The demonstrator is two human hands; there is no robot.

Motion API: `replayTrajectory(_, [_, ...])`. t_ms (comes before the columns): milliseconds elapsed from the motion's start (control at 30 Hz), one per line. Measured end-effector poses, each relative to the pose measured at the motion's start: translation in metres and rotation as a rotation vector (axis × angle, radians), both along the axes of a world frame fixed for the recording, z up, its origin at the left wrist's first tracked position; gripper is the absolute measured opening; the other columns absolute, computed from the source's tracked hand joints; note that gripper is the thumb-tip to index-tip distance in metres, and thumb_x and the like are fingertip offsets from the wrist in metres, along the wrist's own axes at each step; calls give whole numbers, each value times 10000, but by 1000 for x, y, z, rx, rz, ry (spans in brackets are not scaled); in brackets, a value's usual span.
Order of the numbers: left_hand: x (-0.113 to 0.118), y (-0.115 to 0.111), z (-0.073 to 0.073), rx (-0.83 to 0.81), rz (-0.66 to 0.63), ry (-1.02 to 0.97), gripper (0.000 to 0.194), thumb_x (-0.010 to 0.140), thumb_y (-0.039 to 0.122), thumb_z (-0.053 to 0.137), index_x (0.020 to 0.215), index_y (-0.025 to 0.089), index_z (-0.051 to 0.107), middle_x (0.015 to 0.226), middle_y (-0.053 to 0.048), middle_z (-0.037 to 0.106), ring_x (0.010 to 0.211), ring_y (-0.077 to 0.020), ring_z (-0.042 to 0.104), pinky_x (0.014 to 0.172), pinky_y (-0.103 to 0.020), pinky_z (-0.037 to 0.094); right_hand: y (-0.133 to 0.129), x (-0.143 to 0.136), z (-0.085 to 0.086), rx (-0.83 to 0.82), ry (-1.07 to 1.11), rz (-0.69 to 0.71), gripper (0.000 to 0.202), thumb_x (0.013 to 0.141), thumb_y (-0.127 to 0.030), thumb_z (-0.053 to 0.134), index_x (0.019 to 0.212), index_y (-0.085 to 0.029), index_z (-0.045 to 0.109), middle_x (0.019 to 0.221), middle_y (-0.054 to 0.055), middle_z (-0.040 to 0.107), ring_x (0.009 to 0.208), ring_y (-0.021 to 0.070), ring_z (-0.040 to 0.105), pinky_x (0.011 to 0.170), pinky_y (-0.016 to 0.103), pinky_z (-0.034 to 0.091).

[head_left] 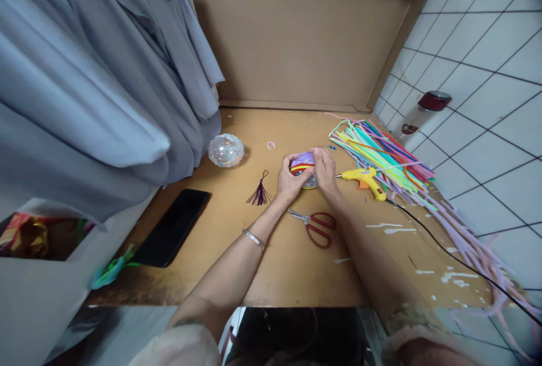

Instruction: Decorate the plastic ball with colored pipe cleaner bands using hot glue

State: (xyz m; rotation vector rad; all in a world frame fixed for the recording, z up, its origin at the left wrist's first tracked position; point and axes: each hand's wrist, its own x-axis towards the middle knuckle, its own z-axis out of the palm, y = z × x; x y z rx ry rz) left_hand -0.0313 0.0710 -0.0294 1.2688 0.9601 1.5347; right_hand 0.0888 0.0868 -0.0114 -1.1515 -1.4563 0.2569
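Observation:
Between my two hands is a ball wrapped in purple, red and yellow pipe cleaners (303, 159), its lower part clear. My left hand (292, 178) closes round its left side, with the thumb across the front. On the right side and top, my right hand (324, 169) presses its fingers against the ball. A yellow glue gun (365, 178) lies just right of my right hand, its nozzle pointing at it. Red-handled scissors (315, 227) rest on the table below my hands. Left of my left hand lies a dark purple tassel (259, 192).
A clear faceted ball (226, 150) and a black phone (173, 228) are on the left. Colourful pipe cleaners (381, 154) pile up at the right, near a red-lidded bottle (423, 113). The glue gun's cord (444, 248) runs over the right edge. A grey curtain (127, 100) hangs left.

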Motion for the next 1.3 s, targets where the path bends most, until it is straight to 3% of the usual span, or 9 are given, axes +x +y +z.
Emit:
replayTrajectory(400, [10, -6, 1, 10, -18, -239, 656, 584, 416, 926, 1084, 218, 550, 1198, -100, 648, 1169, -233, 627, 1120, -409, 434, -2, 17, -8, -37, 220, -73, 486, 900, -664, 459, 847, -220, 651, 823, 30, 667, 809, 198, 611, 795, 350, 495])
replayTrajectory(900, [25, -8, -8, -211, -73, -612, 602, 558, 409, 920, 1010, 199, 582, 1029, -47, 671, 1033, -204, 643, 1012, -367, 467, 2, 23, -13, -54, 338, -60, 503, 849, -688, 514, 841, -207, 661, 813, 10, 664, 801, 182, 609, 787, 332, 488])
replayTrajectory(1067, [23, -4, -11, -203, -75, -611, 479, 602, 383, 896, 896, 201, 565, 1064, -60, 701, 1063, -198, 666, 1054, -375, 457, 5, 27, -15, -57, 425, -74, 489, 829, -679, 556, 829, -201, 654, 797, 4, 654, 759, 171, 605, 769, 330, 501])
replayTrajectory(1300, [20, -4, -15, -164, -76, -465, 274, 747, 373, 796, 779, 189, 596, 1167, -127, 726, 1276, -253, 615, 1135, -426, 404, 5, 27, -14, -82, 458, -82, 486, 817, -681, 564, 826, -202, 643, 781, 2, 643, 742, 168, 598, 748, 323, 509])
